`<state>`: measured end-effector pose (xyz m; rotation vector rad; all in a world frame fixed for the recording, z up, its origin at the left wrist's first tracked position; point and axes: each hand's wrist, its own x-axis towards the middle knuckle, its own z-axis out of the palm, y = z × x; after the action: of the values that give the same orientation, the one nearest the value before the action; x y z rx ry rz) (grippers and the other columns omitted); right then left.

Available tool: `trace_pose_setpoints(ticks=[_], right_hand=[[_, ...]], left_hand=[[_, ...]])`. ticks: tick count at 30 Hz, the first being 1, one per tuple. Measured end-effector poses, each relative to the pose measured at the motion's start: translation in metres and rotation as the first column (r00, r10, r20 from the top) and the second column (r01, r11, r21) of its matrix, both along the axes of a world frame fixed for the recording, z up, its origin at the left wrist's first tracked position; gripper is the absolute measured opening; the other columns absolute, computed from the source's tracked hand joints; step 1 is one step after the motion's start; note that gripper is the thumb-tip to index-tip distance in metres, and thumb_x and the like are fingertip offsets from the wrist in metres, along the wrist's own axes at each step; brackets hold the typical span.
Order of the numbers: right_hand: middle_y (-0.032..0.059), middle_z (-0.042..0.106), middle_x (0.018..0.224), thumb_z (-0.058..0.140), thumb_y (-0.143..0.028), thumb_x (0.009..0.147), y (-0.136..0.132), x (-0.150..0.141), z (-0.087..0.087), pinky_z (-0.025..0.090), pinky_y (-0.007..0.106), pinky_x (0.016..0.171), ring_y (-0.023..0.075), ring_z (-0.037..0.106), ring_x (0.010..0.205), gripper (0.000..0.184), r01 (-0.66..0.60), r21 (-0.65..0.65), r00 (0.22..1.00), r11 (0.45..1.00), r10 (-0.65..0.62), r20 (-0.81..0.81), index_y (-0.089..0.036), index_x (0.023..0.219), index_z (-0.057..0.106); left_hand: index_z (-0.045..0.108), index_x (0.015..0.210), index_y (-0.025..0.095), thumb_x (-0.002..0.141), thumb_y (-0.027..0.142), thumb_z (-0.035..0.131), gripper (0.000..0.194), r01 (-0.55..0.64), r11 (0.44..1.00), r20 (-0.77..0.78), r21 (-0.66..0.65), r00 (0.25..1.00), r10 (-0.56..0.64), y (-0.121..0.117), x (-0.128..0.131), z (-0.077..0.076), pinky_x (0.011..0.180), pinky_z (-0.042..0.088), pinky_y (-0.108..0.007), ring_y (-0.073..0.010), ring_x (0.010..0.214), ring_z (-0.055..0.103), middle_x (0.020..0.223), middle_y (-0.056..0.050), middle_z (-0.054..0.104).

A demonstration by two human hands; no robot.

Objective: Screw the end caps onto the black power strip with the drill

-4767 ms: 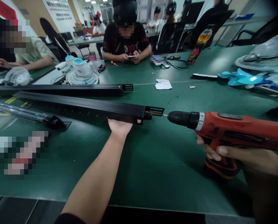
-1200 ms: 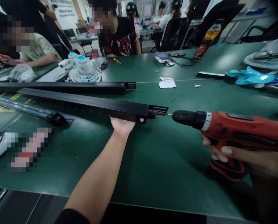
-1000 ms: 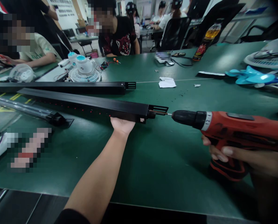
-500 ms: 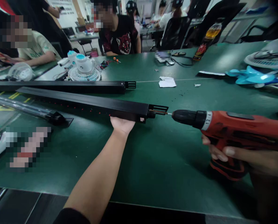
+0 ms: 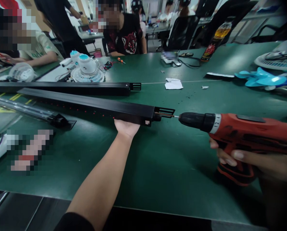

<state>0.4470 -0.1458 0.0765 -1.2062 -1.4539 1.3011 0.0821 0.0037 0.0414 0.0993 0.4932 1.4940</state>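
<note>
My left hand (image 5: 127, 127) grips a long black rectangular bar (image 5: 105, 106) from below, close to its right end; the fingers are hidden beneath and behind it. A row of red dots runs along the bar's near side, and a slotted black bracket (image 5: 166, 112) sticks out of its end. Wrapped round the handle of a red cordless drill (image 5: 244, 128), my right hand (image 5: 249, 160) keeps it level. The drill's long thin bit (image 5: 167, 115) points left and reaches the bar's end cap; whether the tip sits in a screw cannot be made out.
Behind lies a second black bar (image 5: 85, 88). A clear-topped strip (image 5: 25, 110) is at left. Small white fans (image 5: 87, 69), a tilted drink bottle (image 5: 215, 41), paper scraps (image 5: 173, 84) and blue fan blades (image 5: 261, 78) are farther back. People sit across the green table (image 5: 167, 179).
Hands, bar and drill keep nearly the same places. The whole view has shifted very slightly. In the background, a standing person's arm has moved.
</note>
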Motion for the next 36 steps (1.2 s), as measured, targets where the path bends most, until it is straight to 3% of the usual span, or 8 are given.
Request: trace_pose_setpoints(ticks=[2, 6, 9, 14, 23, 28, 36], right_hand=[[0.0045, 0.076, 0.071, 0.104, -0.046, 0.106, 0.001, 0.005, -0.002, 0.064, 0.028, 0.043, 0.0229, 0.074, 0.055, 0.025, -0.069, -0.015, 0.998, 0.998, 0.068, -0.017, -0.03, 0.125, 0.099], [0.0059, 0.079, 0.075, 0.103, -0.045, 0.107, 0.001, 0.014, -0.008, 0.068, 0.03, 0.047, 0.0232, 0.076, 0.057, 0.026, -0.067, -0.043, 0.998, 0.997, 0.067, -0.015, -0.029, 0.126, 0.097], [0.0054, 0.078, 0.072, 0.104, -0.047, 0.106, 0.0, 0.014, -0.007, 0.065, 0.03, 0.044, 0.0226, 0.073, 0.055, 0.028, -0.086, -0.056, 0.996, 0.995, 0.085, -0.024, -0.028, 0.125, 0.097], [0.0058, 0.078, 0.073, 0.107, -0.052, 0.103, 0.0, 0.009, -0.002, 0.062, 0.029, 0.044, 0.022, 0.072, 0.055, 0.032, -0.048, -0.067, 0.999, 0.997, 0.047, -0.006, -0.027, 0.12, 0.097], [0.0061, 0.081, 0.074, 0.105, -0.052, 0.107, 0.001, 0.007, -0.007, 0.067, 0.03, 0.054, 0.0219, 0.075, 0.06, 0.031, -0.064, -0.068, 0.996, 0.996, 0.06, -0.062, -0.027, 0.124, 0.098], [0.0082, 0.085, 0.08, 0.104, -0.052, 0.108, 0.003, 0.009, -0.007, 0.067, 0.031, 0.054, 0.021, 0.074, 0.059, 0.031, -0.075, -0.061, 0.996, 0.995, 0.072, -0.049, -0.027, 0.126, 0.098], [0.0063, 0.08, 0.073, 0.104, -0.053, 0.107, -0.002, 0.003, -0.002, 0.064, 0.03, 0.05, 0.0207, 0.071, 0.056, 0.032, -0.034, -0.051, 0.999, 0.998, 0.033, -0.017, -0.026, 0.12, 0.097]], left_hand=[[0.084, 0.147, 0.023, 0.129, 0.05, 0.032, 0.061, -0.004, 1.0, 0.001, -0.001, 1.0, 0.004, 0.0, 0.0, 0.001, 0.137, 0.065, -0.057, -0.0392, 0.16, 0.077, 0.156, -0.019, 0.085], [0.083, 0.145, 0.023, 0.128, 0.048, 0.035, 0.058, -0.009, 1.0, 0.009, -0.011, 1.0, 0.009, 0.0, 0.0, 0.002, 0.137, 0.065, -0.059, -0.0403, 0.16, 0.078, 0.156, -0.019, 0.085], [0.084, 0.144, 0.024, 0.128, 0.047, 0.035, 0.056, -0.007, 1.0, 0.003, -0.027, 1.0, 0.007, 0.0, 0.001, 0.002, 0.14, 0.063, -0.06, -0.0396, 0.16, 0.078, 0.153, -0.018, 0.087], [0.085, 0.146, 0.026, 0.128, 0.048, 0.03, 0.061, -0.015, 1.0, -0.04, -0.021, 0.999, 0.015, -0.001, 0.002, 0.004, 0.144, 0.058, -0.061, -0.0382, 0.16, 0.078, 0.149, -0.016, 0.089], [0.084, 0.146, 0.025, 0.128, 0.051, 0.03, 0.063, -0.002, 1.0, -0.035, -0.02, 0.999, 0.002, 0.001, 0.0, -0.001, 0.137, 0.065, -0.059, -0.0384, 0.157, 0.079, 0.151, -0.018, 0.087], [0.083, 0.146, 0.025, 0.128, 0.05, 0.032, 0.06, -0.003, 1.0, -0.027, -0.018, 1.0, 0.003, 0.0, 0.001, 0.001, 0.138, 0.065, -0.06, -0.0384, 0.158, 0.079, 0.152, -0.017, 0.088], [0.084, 0.146, 0.026, 0.128, 0.046, 0.032, 0.059, -0.02, 1.0, -0.036, -0.011, 0.999, 0.019, -0.001, 0.002, 0.001, 0.135, 0.066, -0.057, -0.0371, 0.157, 0.08, 0.153, -0.017, 0.087]])
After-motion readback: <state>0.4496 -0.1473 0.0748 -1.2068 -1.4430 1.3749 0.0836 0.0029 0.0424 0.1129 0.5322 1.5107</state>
